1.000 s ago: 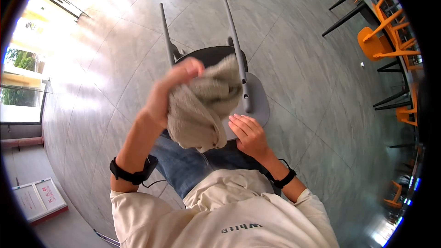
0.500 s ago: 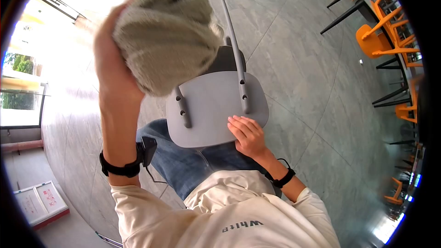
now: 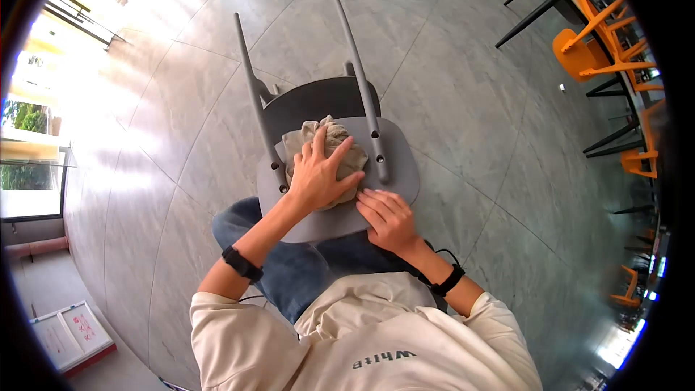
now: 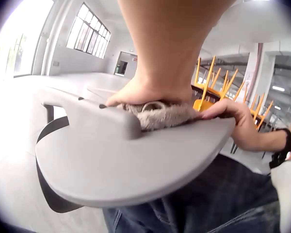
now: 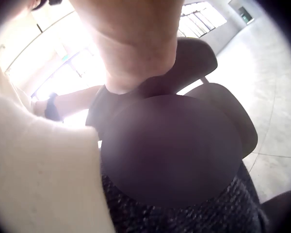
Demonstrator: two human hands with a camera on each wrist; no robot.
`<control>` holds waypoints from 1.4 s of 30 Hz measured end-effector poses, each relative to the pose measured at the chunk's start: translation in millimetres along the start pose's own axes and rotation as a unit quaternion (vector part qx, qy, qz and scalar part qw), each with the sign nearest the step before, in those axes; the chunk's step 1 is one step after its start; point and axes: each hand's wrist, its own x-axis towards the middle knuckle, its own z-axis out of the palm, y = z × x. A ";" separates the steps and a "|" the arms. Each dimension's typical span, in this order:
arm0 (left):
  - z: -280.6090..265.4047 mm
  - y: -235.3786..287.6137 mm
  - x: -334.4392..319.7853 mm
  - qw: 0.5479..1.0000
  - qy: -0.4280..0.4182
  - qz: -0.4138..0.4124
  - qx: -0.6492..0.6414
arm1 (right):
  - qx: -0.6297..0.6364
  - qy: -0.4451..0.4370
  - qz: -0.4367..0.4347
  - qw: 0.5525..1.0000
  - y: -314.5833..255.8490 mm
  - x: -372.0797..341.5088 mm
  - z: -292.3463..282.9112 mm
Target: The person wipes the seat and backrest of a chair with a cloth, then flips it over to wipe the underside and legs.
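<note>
Across the lap lies a grey chair with a smooth rounded panel [image 3: 397,152] and two bars [image 3: 352,51] reaching away from it. A crumpled beige-grey cloth [image 3: 355,161] sits on the panel between the bars. My left hand [image 3: 317,179] presses down on this cloth, fingers spread. In the left wrist view the cloth [image 4: 167,117] is flattened under the palm. My right hand [image 3: 389,221] holds the panel's near right edge, fingers on top and thumb hidden, its fingertips close beside the cloth.
A dark curved panel [image 3: 308,98] of the chair lies beyond the grey one. Orange chairs [image 3: 579,54] and dark-legged tables line the right side. At lower left is a framed box [image 3: 76,333] with red writing. Grey tiled floor [image 3: 463,174] surrounds the person.
My left hand lifted the cloth up and away to the upper left, then brought it down onto the panel, where its fingers now spread over it. The right hand has stayed at the edge.
</note>
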 end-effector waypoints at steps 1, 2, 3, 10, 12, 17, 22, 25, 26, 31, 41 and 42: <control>8.6 -8.9 7.9 1.000 0.023 0.009 -0.018 | 0.014 0.007 0.012 1.000 -1.0 0.9 2.1; 17.9 -17.5 16.4 0.998 0.046 0.019 -0.035 | 0.029 0.015 0.025 0.999 -4.1 1.0 5.1; 28.9 -26.2 30.8 0.996 0.073 0.015 -0.059 | 0.043 0.023 0.039 0.998 -7.2 0.3 7.2; 50.2 -26.5 90.6 0.994 0.082 -0.062 -0.032 | 0.049 -0.005 0.013 0.999 -4.6 1.1 1.3; 47.8 -21.7 64.9 0.991 0.112 0.006 -0.068 | 0.089 0.007 -0.006 0.996 0.1 -0.8 -3.6; -12.4 26.1 -12.2 0.968 -0.050 0.165 -0.183 | 0.344 0.075 0.199 0.914 3.5 -25.9 -26.2; 2.3 -0.5 29.2 0.982 -0.062 0.115 -0.133 | 0.087 0.058 0.312 0.944 26.2 -11.5 -33.1; 38.0 -19.4 76.3 0.995 -0.022 0.060 -0.074 | 0.231 0.024 0.459 0.858 40.4 -18.2 -20.1; 42.4 -22.5 88.9 0.997 -0.018 0.048 -0.065 | 0.293 0.014 0.505 0.812 45.3 -21.3 -10.3; 63.4 -11.0 101.1 0.991 0.048 -0.027 -0.123 | 0.431 0.099 0.590 0.675 54.4 -15.6 -5.4; -7.4 18.0 7.9 0.921 -0.110 0.093 -0.361 | 0.587 -0.008 0.556 0.588 72.7 -16.0 -21.3; -5.1 15.4 9.3 0.925 -0.109 0.080 -0.356 | 0.586 -0.007 0.553 0.592 69.6 -17.2 -20.4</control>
